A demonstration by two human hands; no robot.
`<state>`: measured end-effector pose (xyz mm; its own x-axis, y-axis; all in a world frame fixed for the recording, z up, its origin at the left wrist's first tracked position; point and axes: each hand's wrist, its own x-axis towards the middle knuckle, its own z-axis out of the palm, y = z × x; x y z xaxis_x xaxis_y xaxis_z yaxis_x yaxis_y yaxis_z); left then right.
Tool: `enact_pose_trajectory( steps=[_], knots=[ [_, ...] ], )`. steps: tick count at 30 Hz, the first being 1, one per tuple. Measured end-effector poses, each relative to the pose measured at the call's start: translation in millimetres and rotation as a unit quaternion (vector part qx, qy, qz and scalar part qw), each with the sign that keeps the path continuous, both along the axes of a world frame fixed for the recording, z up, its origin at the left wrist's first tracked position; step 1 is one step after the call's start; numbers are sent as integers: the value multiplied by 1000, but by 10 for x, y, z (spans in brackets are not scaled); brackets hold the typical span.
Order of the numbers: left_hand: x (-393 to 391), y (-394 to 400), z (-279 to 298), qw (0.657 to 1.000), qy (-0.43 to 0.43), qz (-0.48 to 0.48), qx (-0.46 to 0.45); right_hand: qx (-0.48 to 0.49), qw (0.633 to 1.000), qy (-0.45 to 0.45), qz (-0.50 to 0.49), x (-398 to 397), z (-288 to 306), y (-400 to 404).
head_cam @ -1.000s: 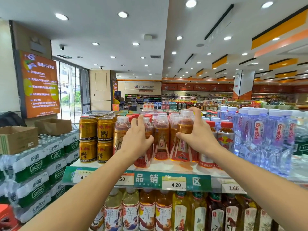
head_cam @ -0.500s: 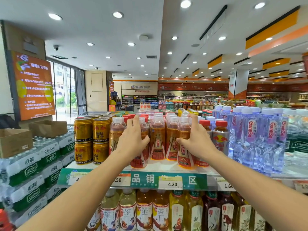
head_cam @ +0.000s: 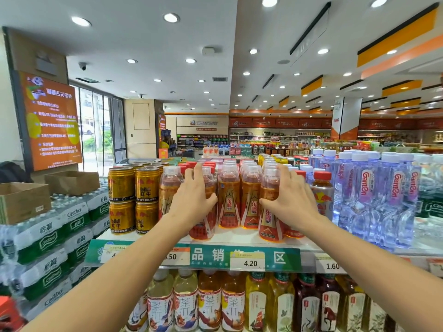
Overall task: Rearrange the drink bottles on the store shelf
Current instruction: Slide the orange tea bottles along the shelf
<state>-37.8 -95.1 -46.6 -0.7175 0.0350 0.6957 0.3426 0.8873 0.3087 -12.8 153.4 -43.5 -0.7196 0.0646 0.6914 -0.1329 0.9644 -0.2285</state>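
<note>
Orange energy-drink bottles with clear caps and red labels stand in rows on the top shelf [head_cam: 239, 234]. My left hand [head_cam: 194, 200] wraps one front bottle [head_cam: 201, 230] at the left of the group, fingers pointing up along it. My right hand [head_cam: 291, 202] holds another front bottle [head_cam: 269, 226] at the right of the group, thumb across its front. Both bottles stand upright on the shelf near its front edge. Two more bottles [head_cam: 229, 202] stand between my hands, set slightly further back.
Gold cans [head_cam: 134, 200] are stacked two high to the left. A red-capped bottle [head_cam: 322, 195] and packs of clear water bottles [head_cam: 366, 200] stand to the right. Price tags line the shelf strip [head_cam: 244, 256]. Tea bottles [head_cam: 208, 303] fill the lower shelf. Wrapped water packs [head_cam: 48, 236] and cardboard boxes [head_cam: 24, 200] are at far left.
My right hand has brought its raised bottle down, and the bottle now stands on the shelf's front edge. My left hand stays on its bottle.
</note>
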Motion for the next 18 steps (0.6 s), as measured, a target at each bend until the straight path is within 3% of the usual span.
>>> enact_pose_trajectory(
  steps=[12, 18],
  knots=[
    [56, 3, 16, 1000, -9, -20, 11, -58, 990, -74, 110, -8, 6, 265],
    [106, 7, 52, 999, -17, -27, 18, -71, 989, -57, 118, 47, -90, 262]
  ],
)
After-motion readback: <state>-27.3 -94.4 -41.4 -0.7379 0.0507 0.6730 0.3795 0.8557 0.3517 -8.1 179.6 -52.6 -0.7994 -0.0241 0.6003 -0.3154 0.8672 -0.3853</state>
